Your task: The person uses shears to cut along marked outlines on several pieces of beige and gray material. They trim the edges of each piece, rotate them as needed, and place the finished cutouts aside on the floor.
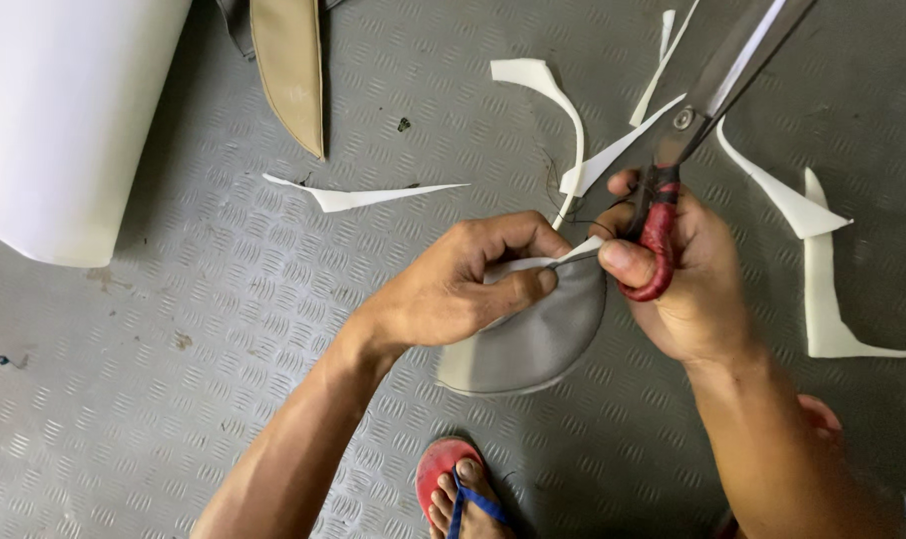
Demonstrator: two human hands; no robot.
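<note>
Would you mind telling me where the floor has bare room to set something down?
The widest bare patch of floor lies lower left, bordered by the white roll, the left hand and the sandal. The upper right is crowded with white scraps around the scissors.

Left of the grey curved piece (pixel 538 334) the floor (pixel 174 399) lies open up to the white roll (pixel 64 120). Above it, white offcut strips (pixel 363 195) and a tan piece (pixel 291 70) clutter the way; right of it, more offcuts (pixel 832 299); below, a sandalled foot (pixel 458 494).
</note>
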